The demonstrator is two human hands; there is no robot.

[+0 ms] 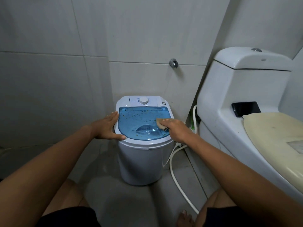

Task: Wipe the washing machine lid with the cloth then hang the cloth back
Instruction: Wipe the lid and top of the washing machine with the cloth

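Already the right hand is pressed down on the cloth, a small tan pad gripped under the fingers at the right edge of the blue washing machine lid. Nearly all the unwiped surface, speckled with dark spots, lies to the left of that hand and beyond it toward the control dial. The lid's straight hinge edge is on the far side and its rounded front faces the person, so I judge the coming strokes should sweep leftward across its width. The left hand lies flat and unclenched against the machine's left rim, holding nothing, thumb along the front curve, seemingly steadying the tub. It sits just beyond where such a sweep would end.
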